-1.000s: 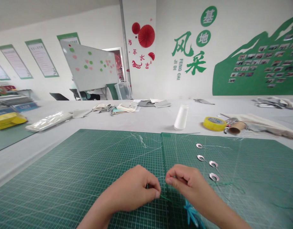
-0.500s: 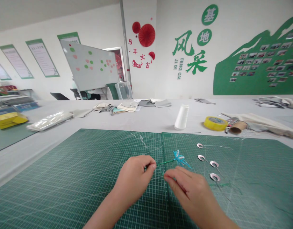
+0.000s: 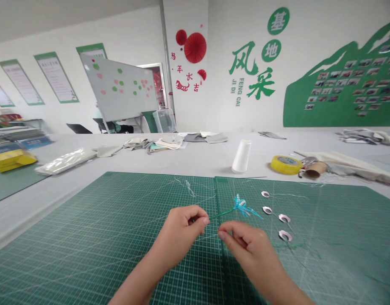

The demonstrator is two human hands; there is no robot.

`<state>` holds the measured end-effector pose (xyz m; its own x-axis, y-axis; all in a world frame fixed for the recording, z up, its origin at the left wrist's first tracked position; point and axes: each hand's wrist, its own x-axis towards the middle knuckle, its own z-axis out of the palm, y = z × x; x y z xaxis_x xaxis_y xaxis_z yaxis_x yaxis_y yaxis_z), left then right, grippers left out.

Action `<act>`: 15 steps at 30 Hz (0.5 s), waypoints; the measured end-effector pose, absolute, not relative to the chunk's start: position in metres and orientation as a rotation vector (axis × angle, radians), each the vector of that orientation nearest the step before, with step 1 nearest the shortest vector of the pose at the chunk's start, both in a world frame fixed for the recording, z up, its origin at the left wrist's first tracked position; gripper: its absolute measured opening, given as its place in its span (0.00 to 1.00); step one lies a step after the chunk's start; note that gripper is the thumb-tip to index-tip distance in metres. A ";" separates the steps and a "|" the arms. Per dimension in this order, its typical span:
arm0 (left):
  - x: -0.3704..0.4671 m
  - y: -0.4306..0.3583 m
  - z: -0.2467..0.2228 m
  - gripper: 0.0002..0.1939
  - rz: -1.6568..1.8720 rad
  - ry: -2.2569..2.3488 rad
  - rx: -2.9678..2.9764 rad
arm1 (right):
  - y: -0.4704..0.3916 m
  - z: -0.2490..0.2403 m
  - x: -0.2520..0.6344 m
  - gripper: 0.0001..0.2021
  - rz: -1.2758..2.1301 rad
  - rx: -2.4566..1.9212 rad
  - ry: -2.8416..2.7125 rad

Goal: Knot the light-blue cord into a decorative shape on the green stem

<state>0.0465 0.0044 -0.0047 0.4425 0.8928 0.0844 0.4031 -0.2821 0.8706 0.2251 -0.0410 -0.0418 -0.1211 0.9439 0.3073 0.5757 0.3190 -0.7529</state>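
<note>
Between the thumb and fingers of my left hand (image 3: 186,224) is the green wrapped stem (image 3: 223,213) of a small artificial flower. Its blue head (image 3: 242,206), with fringed strands and pale beads, points right above the mat. My right hand (image 3: 247,241) is pinched closed just below the flower; whatever its fingertips hold is too fine to make out. To the right lie several pale pink oval loops on thin wire stems, among them an upper loop (image 3: 265,194) and a lower loop (image 3: 285,236). Green thread (image 3: 293,245) lies beside the lowest one.
Green gridded cutting mats (image 3: 125,220) cover the near table. Loose white thread (image 3: 189,186) lies on them. Behind stand a white thread cone (image 3: 241,156), yellow tape (image 3: 285,164) and a cardboard tube (image 3: 316,169). Fabric pieces (image 3: 169,142) and a plastic-wrapped pack (image 3: 68,161) lie farther back.
The flower head has tilted up and shifted slightly right, its stem still in my left hand. My right hand stays pinched in nearly the same place.
</note>
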 end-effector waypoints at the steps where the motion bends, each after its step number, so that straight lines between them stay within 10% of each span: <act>1: 0.047 0.005 -0.003 0.09 0.744 1.066 1.831 | -0.040 -0.042 0.225 0.12 0.644 -1.362 -1.771; 15: 0.034 -0.001 0.004 0.06 0.268 0.667 1.603 | -0.029 -0.053 0.239 0.14 1.304 -1.075 -1.620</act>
